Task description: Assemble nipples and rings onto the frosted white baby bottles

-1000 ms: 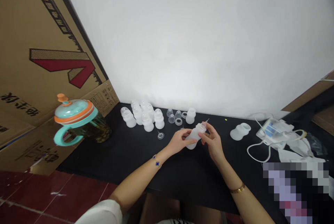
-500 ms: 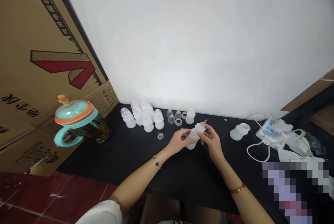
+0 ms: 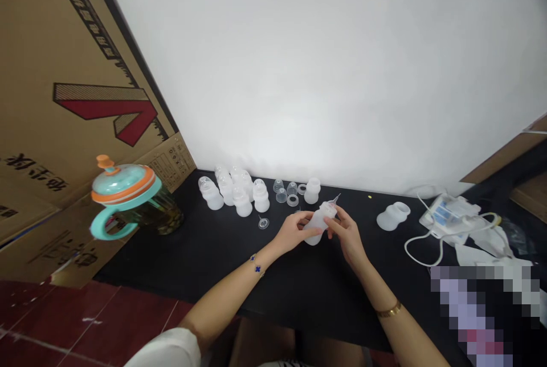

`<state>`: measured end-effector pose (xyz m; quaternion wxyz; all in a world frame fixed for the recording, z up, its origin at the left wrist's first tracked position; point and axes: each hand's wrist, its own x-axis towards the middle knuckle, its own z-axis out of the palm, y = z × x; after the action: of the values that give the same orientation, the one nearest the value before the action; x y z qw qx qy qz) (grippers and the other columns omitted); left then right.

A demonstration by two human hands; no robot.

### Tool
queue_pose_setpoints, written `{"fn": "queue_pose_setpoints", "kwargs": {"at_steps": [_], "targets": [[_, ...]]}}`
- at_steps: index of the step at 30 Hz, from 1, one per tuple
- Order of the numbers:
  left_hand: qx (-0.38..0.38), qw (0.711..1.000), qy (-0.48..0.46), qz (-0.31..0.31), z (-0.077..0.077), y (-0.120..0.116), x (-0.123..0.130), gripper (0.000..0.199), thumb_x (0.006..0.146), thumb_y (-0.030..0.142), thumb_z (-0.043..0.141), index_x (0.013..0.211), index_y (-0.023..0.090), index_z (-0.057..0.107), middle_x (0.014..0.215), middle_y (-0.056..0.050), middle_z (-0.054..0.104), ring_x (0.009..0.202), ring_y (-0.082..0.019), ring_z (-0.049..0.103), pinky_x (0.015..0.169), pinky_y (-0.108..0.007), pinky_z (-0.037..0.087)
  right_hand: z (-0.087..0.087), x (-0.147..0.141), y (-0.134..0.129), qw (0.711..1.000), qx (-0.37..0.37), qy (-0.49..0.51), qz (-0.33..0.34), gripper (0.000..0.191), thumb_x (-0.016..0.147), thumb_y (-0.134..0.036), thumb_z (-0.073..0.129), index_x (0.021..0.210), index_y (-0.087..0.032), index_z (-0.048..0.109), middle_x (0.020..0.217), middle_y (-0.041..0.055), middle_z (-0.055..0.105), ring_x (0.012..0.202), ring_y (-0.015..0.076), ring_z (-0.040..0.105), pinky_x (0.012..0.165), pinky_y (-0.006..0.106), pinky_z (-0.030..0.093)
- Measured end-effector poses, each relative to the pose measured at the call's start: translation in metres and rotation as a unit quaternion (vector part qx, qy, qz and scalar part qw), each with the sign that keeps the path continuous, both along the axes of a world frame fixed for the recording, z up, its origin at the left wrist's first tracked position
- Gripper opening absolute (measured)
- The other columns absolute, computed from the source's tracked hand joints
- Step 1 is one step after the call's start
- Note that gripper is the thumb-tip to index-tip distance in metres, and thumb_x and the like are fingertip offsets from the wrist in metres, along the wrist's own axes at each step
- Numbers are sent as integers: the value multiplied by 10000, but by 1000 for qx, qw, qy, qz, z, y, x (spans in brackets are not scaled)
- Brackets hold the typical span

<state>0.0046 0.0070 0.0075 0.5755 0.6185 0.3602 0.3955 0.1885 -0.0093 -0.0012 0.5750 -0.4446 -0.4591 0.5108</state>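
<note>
A frosted white baby bottle (image 3: 317, 222) is tilted, its neck up and to the right, over the black table. My left hand (image 3: 296, 230) is closed round its body from the left. My right hand (image 3: 345, 229) pinches it near the neck. A thin clear piece (image 3: 337, 198) sticks out at the bottle's mouth; whether my right fingers also grip it, I cannot tell. Beyond my hands stands an uncapped bottle (image 3: 312, 191), beside clear domed caps (image 3: 281, 195) and a white ring (image 3: 293, 200). A clear disc with a thin stem (image 3: 263, 223) lies left of my left hand.
Several capped bottles (image 3: 243, 204) stand grouped at the back left. An open bottle (image 3: 392, 216) lies on its side at right, near a white cable (image 3: 421, 256) and packaging. A large jug (image 3: 128, 202) stands at left before a cardboard box (image 3: 94, 139). A white wall rises behind.
Both hands keep nearly the same hold on the bottle. The bottle and my right fingers have shifted only very slightly; the things on the table stay in place.
</note>
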Motion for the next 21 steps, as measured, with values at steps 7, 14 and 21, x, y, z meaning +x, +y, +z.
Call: {"fn": "queue_pose_setpoints", "kwargs": {"at_steps": [7, 14, 21], "targets": [[0, 1000, 5, 6, 0, 0, 1, 508, 714, 403, 824, 1138, 150, 701, 1044, -101, 740, 913, -257, 684, 734, -309, 504, 3, -1, 0, 1000, 5, 1, -4, 448, 728, -398, 831, 1127, -251, 691, 881, 12, 669, 552, 113, 472, 469, 271, 376], [2, 1000, 5, 3, -2, 1, 0, 520, 720, 400, 822, 1154, 143, 694, 1046, -107, 737, 922, -259, 683, 734, -307, 505, 1, -1, 0, 1000, 15, 12, -11, 390, 726, -362, 836, 1061, -247, 672, 941, 11, 645, 566, 100, 470, 467, 254, 373], [1, 1000, -3, -6, 1, -1, 0, 498, 731, 410, 815, 1145, 158, 701, 1062, -99, 741, 941, -262, 686, 754, -308, 510, 0, -1, -1, 1000, 18, 8, -18, 421, 733, -375, 835, 1111, -268, 683, 966, 16, 668, 646, 139, 530, 486, 260, 397]]}}
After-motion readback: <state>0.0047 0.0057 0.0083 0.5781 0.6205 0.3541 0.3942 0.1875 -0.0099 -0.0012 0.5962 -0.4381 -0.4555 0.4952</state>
